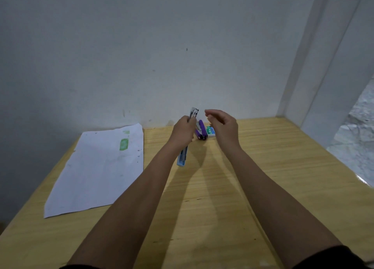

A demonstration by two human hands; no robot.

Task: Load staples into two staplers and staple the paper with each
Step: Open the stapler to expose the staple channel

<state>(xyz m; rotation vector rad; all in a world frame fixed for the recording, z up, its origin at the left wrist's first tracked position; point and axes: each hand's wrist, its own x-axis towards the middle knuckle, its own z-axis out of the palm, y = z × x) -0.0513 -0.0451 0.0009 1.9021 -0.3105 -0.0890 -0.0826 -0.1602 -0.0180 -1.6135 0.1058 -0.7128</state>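
Blue stapler (181,159): centre of the frame, lifted off the table and held nearly upright. Pale blue plastic body pointing down and toward the viewer, squared end lowest. Silver metal magazine (193,115) swung out and sticking up above the knuckles, near the wall line.

Left hand (183,133): centre frame, fingers wrapped around the middle of the blue stapler, back of the hand toward the camera.

Right hand (222,127): just right of centre, raised above the table, close beside the magazine but apart from it. Fingers loosely curled, fingertips turned toward the left hand. Not possible to tell whether anything small is pinched between them.

Purple stapler (201,132): flat on the table between the two hands, near the wall. Deep purple casing, a strip of bright metal showing along its left side.

Staple box (210,131): touching or just beside the right side of the purple stapler, partly hidden by the right hand. Small, green top, white edge.

Paper (101,167): left half of the frame, one white sheet lying flat and askew, slightly creased, green smudges near its upper right corner.

Table (273,167): light wood grain, glossy, filling the lower frame.

Wall (141,46): plain grey-white, upper frame.
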